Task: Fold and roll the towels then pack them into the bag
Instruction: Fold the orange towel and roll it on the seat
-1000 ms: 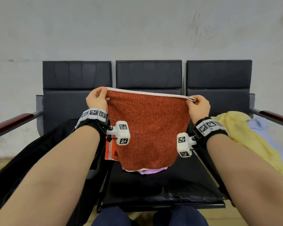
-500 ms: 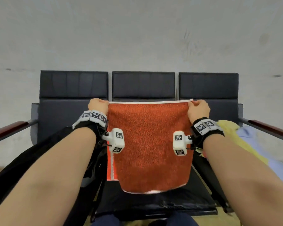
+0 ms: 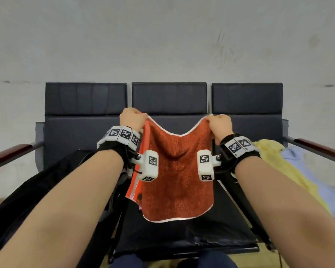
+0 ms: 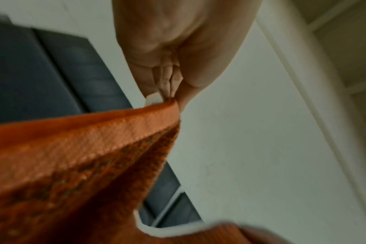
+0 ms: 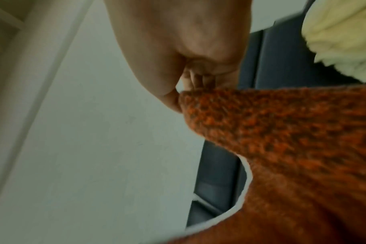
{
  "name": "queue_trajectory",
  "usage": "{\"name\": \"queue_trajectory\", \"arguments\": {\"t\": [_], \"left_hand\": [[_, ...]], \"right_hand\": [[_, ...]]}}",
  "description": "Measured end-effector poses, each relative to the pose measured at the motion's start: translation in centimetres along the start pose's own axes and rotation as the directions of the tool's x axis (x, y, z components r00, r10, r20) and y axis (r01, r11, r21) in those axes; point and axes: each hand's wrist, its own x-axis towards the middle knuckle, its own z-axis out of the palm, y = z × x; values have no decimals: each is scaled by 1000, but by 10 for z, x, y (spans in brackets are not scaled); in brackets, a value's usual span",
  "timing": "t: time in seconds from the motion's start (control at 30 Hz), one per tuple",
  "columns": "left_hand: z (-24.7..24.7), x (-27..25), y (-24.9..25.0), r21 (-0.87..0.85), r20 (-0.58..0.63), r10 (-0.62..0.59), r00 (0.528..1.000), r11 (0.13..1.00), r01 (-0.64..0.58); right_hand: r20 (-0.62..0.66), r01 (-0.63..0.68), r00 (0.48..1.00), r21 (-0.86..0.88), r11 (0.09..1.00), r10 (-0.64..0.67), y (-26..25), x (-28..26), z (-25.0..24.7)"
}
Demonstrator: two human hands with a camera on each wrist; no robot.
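- Setting: a row of three dark padded seats (image 3: 168, 97) against a plain pale grey wall (image 3: 162, 35); reddish-brown armrests at both ends of the row.
- Orange towel (image 3: 177, 176): looped terry, white piped edge, hanging in the air over the middle seat. Top edge sags in a curve between the two hands; a smoother woven orange band runs down its left side.
- Left hand (image 3: 132, 118): fingers curled, pinching the towel's top left corner (the wrist view shows thumb and fingertips pressed on the hem).
- Right hand (image 3: 219, 123): fingers curled, pinching the top right corner.
- Black bag (image 3: 52, 182): soft fabric, slumped on the left seat.
- Yellow towel (image 3: 278, 161) and pale blue towel (image 3: 306, 171): crumpled on the right seat.
- No legible writing; wristbands carry black-and-white square markers.
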Motion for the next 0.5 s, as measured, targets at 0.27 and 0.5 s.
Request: {"name": "queue_trajectory", "arguments": {"t": [0.27,0.5], "left_hand": [[36,-26,28,-210,224,106,969,976,-59],[36,-30,22,-290,245,86,966,957,-12]], "right_hand": [[449,-16,892,156,988,-56,-30,-45,22],[531,20,842,149,989,-97,-34,-53,19]]}}
